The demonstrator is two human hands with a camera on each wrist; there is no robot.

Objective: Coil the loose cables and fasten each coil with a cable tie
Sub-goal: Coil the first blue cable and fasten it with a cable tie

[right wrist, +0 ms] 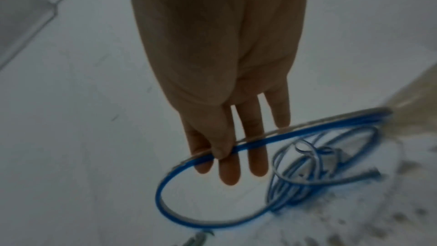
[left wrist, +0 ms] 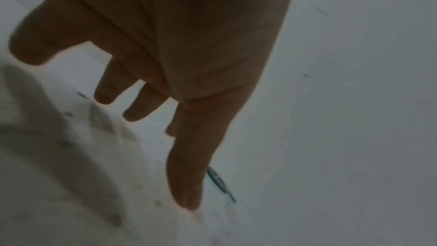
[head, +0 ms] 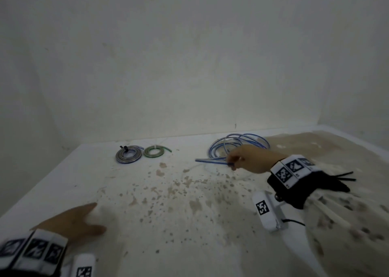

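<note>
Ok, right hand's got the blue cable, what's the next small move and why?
Probably bring the left hand over to steady a loop. The right hand pinches one strand of the blue cable, which lies loose and untied, while the grey coil and green coil sit wound nearby.

The left hand fills the upper middle of the blurred picture, seen from the wrist, fingers straight and slightly spread, holding nothing. It reaches over a pale, speckled surface. Just beside the longest fingertip lies a thin dark object, too blurred to identify.
</note>
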